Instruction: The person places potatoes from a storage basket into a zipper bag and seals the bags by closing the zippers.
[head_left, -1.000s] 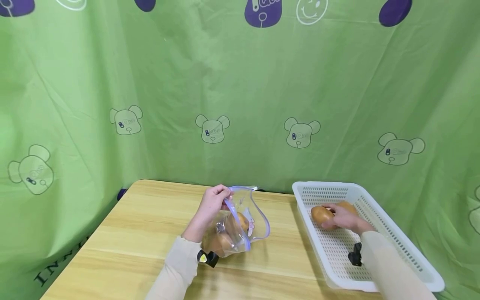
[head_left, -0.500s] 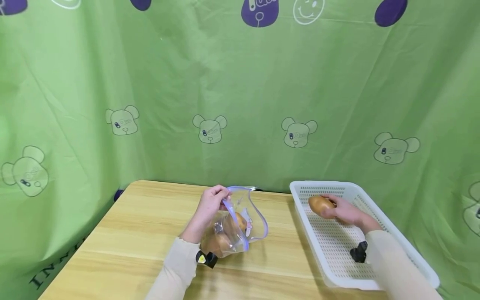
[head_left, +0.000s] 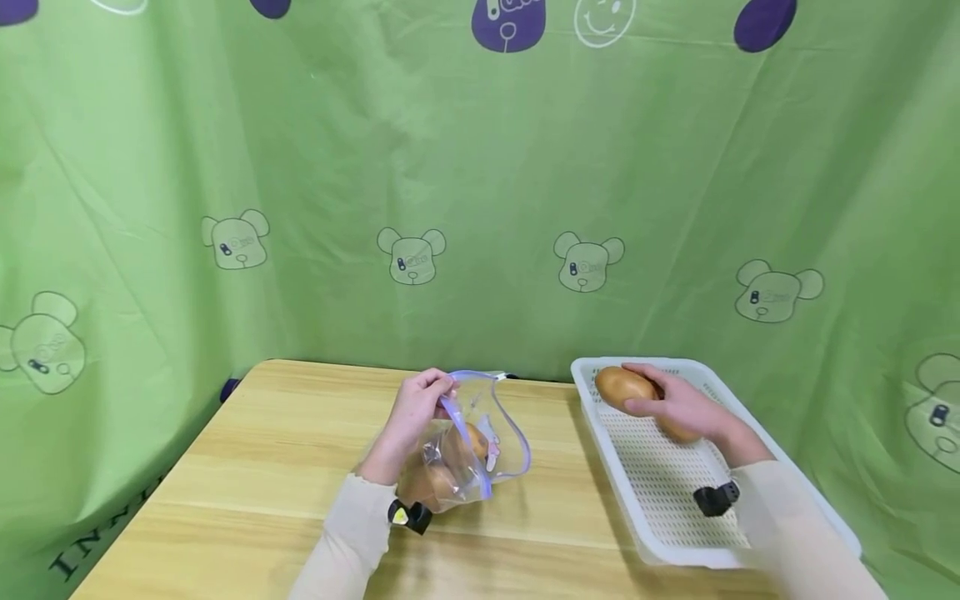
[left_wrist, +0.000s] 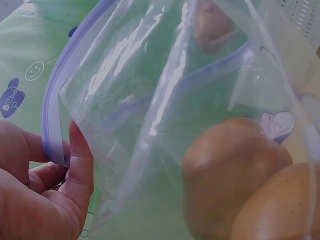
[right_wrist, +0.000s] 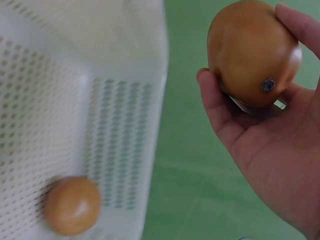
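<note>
In the head view, my left hand pinches the purple-edged mouth of a clear zip bag. The bag leans on the table with its mouth spread wide. Two pear-like orange-brown fruits show through the plastic, one partly over the other. At the right, my right hand grips another fruit, raised over the far left end of a white basket. Its dark-spotted end faces the right wrist camera, thumb and fingers around its sides. One more fruit lies in the basket, partly behind my hand in the head view.
The wooden table extends left of the bag and between bag and basket. A green patterned curtain hangs behind its far edge. Small black cameras are strapped at both wrists.
My right hand has lifted the fruit up from the basket floor, toward its far left rim. The left hand keeps its pinch on the bag. The whole head view has shifted slightly left.
</note>
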